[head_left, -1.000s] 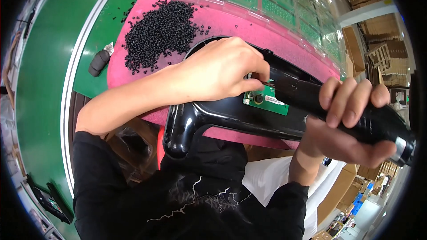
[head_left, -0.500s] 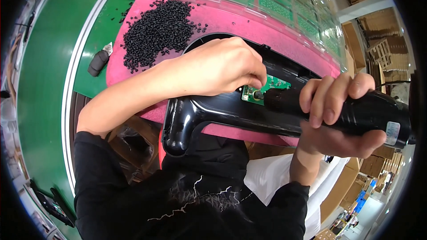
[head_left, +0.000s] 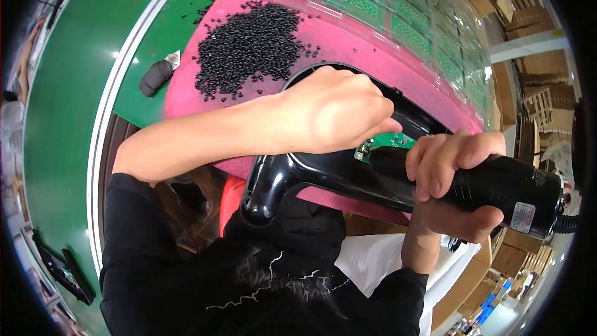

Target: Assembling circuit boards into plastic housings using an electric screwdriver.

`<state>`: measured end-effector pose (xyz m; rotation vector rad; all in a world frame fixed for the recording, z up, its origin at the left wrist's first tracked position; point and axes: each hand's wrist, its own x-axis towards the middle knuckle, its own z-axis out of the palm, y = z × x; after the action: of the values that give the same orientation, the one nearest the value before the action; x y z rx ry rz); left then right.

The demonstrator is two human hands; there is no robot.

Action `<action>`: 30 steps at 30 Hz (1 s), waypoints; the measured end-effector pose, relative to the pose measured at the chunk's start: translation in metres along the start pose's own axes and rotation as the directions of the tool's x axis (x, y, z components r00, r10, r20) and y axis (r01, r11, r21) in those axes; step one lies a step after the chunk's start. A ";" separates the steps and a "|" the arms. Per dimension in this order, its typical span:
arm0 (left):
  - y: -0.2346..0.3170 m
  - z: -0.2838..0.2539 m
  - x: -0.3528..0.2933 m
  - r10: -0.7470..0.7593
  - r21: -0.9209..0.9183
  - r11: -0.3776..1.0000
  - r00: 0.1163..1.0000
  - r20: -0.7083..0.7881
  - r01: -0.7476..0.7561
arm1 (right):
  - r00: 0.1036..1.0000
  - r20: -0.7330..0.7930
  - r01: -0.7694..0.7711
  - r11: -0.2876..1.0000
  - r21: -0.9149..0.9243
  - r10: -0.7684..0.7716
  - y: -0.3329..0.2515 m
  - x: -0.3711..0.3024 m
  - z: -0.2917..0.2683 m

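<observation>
A black electric screwdriver (head_left: pixel 507 194) lies in my right hand (head_left: pixel 451 171), its fingers wrapped round the body. The driver's dark front end covers part of a small green circuit board (head_left: pixel 362 151). That board sits in a long glossy black plastic housing (head_left: pixel 342 171) with a rounded arm bent toward me. My left hand (head_left: pixel 339 112) is closed over the board, knuckles up. Its fingertips are mostly hidden, so what they pinch cannot be seen.
A heap of small black screws (head_left: pixel 249 46) lies on the pink mat (head_left: pixel 186 96). Behind the housing stand clear plastic trays (head_left: pixel 373 9) of green boards. A dark grey wrapped lump (head_left: pixel 157 78) rests on the green table (head_left: pixel 138 56). Cardboard boxes (head_left: pixel 544 96) are stacked at right.
My view has shifted, so mat, screws and housing appear farther right. My left hand has moved right over the board, hiding more of it. The screwdriver's rear end has swung slightly toward me.
</observation>
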<state>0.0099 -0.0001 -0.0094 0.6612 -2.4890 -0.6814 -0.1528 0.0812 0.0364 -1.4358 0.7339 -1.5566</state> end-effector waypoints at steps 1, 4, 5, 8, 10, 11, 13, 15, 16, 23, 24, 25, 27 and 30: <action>-0.001 0.003 -0.001 0.015 0.006 1.000 0.999 -0.041 -0.015 | 1.000 0.011 0.001 1.000 0.012 -0.001 0.000 0.001 -0.002; 0.002 0.006 -0.002 0.041 -0.006 0.999 0.991 -0.130 -0.043 | 0.994 0.098 -0.052 0.990 0.130 0.039 -0.002 0.002 -0.007; 0.005 0.004 -0.002 0.041 -0.017 0.999 0.988 -0.146 -0.043 | 0.998 0.036 -0.048 0.995 0.083 0.045 -0.003 0.001 -0.003; -0.002 0.005 -0.005 0.026 -0.021 0.999 0.991 -0.130 -0.029 | 0.999 0.000 -0.032 0.996 0.078 0.032 0.002 -0.003 -0.002; -0.005 0.005 -0.005 0.052 -0.049 0.997 0.996 -0.078 -0.056 | 1.000 0.014 -0.008 0.995 0.101 0.007 -0.002 -0.007 -0.002; -0.007 0.004 -0.006 0.071 -0.078 0.994 0.997 -0.030 -0.073 | 0.999 -0.034 0.043 0.993 0.112 -0.040 -0.004 -0.010 -0.001; -0.006 0.004 -0.003 0.087 -0.083 0.993 0.996 0.032 -0.084 | 0.977 -0.064 0.208 0.975 0.079 -0.203 -0.009 -0.008 -0.002; -0.005 0.005 -0.002 0.100 -0.087 0.992 0.991 0.094 -0.092 | 0.958 -0.100 0.276 0.958 0.084 -0.267 -0.020 -0.006 -0.003; -0.005 0.005 -0.002 0.121 -0.177 0.978 0.990 0.072 -0.107 | 0.948 -0.098 0.310 0.946 0.091 -0.302 -0.022 -0.004 -0.005; 0.000 0.000 0.003 0.120 -0.374 0.922 0.992 0.028 -0.100 | 0.938 -0.119 0.337 0.936 0.103 -0.325 -0.027 -0.002 -0.003; 0.000 0.000 0.004 0.123 -0.385 0.917 0.992 0.020 -0.106 | 0.937 -0.100 0.344 0.934 0.102 -0.334 -0.027 -0.002 -0.004; -0.001 0.002 0.005 0.153 -0.424 0.896 0.988 0.021 -0.130 | 0.935 -0.109 0.346 0.934 0.092 -0.336 -0.028 -0.003 -0.004; 0.001 0.000 0.005 0.169 -0.457 0.880 0.984 0.054 -0.126 | 0.932 -0.086 0.362 0.921 0.146 -0.353 -0.029 -0.004 -0.007; 0.003 0.001 0.005 0.182 -0.405 0.903 0.982 0.055 -0.145 | 0.949 -0.140 0.299 0.949 0.100 -0.284 -0.036 -0.008 -0.014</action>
<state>0.0044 -0.0006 -0.0067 0.2687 -2.3434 -1.1342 -0.1739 0.1025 0.0618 -1.4153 0.5035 -1.8988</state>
